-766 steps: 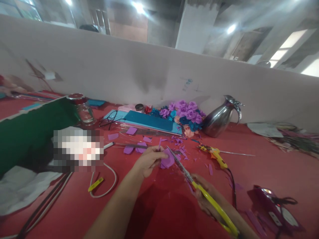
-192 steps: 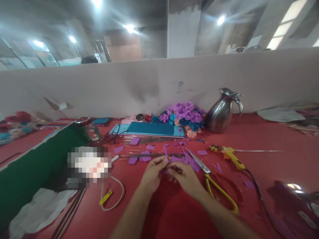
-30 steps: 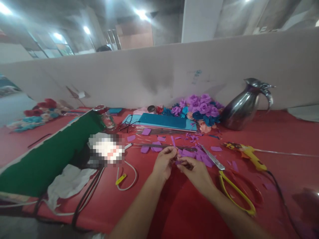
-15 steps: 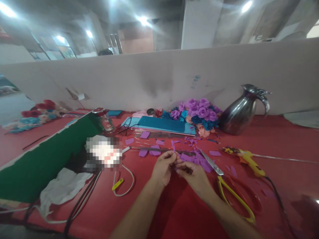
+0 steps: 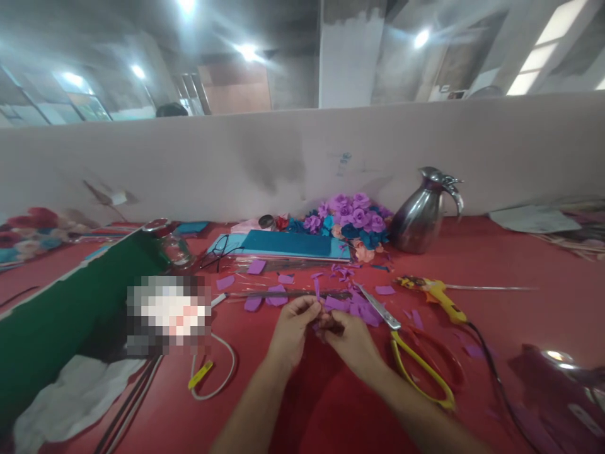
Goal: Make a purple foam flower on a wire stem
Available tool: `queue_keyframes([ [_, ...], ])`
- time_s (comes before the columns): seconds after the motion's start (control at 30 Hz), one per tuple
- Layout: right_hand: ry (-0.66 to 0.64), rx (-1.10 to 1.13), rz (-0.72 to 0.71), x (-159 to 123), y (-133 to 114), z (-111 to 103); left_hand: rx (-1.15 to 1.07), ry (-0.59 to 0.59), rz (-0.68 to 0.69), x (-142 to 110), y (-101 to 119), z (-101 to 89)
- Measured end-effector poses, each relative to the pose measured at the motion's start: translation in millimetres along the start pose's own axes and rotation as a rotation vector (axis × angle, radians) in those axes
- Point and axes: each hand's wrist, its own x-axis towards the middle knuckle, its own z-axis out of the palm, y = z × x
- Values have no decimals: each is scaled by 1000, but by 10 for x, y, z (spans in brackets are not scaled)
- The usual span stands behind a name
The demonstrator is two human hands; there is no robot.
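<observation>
Scissors lie to the right of our hands on the red table, laid aside since the earlier view in which our right hand works them beside a purple round. That, we judge, leaves both hands for fine fingertip work. Against half a second ago little differs except our viewing angle, which shifts the whole tabletop leftward; the hands remain together. Our left hand pinches a small purple piece between thumb and forefinger, mostly covered by the fingers. Our right hand meets it from the other side with fingers curled in; we cannot tell whether it grips as well. Purple scraps lie just beyond, between the hands and the blades. The glue gun lies farther right, untouched, and purple roses sit heaped behind.
</observation>
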Motion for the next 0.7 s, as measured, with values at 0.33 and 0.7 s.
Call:
queue_keyframes([
  [0.33, -10, -302, -94, -47, -14, -16, -99, -2, -48, 18, 8, -19],
  [0.7, -154, -417, -92, -54, -30, -73, -353, 38, 17, 84, 107, -87],
])
